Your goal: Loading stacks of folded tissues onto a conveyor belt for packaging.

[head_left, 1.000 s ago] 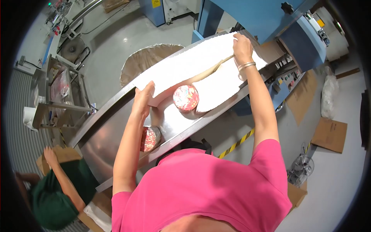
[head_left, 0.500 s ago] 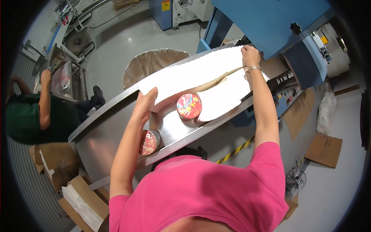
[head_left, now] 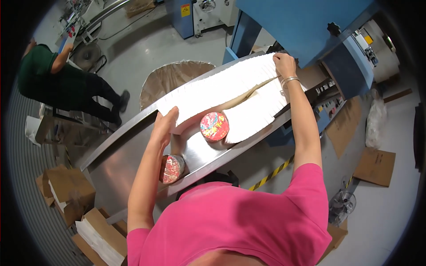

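The paper (head_left: pixel 217 88), at twelve o'clock on the counter (head_left: pixel 117 166), seems limp and prone to splay, so best held by its ends: right hand (head_left: pixel 285 65) closed on it at one, left hand (head_left: pixel 165 125) braced at ten, grip unclear.

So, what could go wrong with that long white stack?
The long white stack might buckle in the middle, since the left hand and right hand are at its ends. The shorter white stack could slump if the round red-topped block at its end slides along the metal tray.
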Motion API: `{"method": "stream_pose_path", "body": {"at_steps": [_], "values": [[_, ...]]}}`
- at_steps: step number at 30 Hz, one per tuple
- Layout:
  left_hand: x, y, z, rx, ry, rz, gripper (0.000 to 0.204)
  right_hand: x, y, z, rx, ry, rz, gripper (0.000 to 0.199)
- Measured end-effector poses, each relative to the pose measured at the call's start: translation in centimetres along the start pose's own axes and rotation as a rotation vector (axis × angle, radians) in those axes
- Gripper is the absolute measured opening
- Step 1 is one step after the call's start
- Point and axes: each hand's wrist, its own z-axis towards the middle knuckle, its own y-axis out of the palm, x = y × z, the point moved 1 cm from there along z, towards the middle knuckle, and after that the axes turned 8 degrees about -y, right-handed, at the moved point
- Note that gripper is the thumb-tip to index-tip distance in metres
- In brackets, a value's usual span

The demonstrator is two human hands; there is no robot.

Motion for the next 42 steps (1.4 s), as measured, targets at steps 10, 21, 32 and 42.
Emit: {"method": "stream_pose_path", "body": {"at_steps": [10,21,32,42], "values": [[-0.1,0.2,0.0,-0.015,-0.003,-0.019,0.049,0.2,0.5,0.0,0.008,-0.066,-0.098,0.012],[1.3,-0.7,0.0,0.003,0.006,0.121,0.045,-0.4,1.2,2.3,-0.251,-0.274,-0.054,0.023],[-3.1,0.7,1.1,0.193,-0.037,-0.071,0.046,-1.0,-1.0,-2.1,-0.428,-0.139,-0.183,0.072],[3.6,-6.8,-4.8,0.174,-0.056,-0.066,0.045,-11.0,3.5,-0.3,-0.485,-0.342,-0.416,0.086]]}}
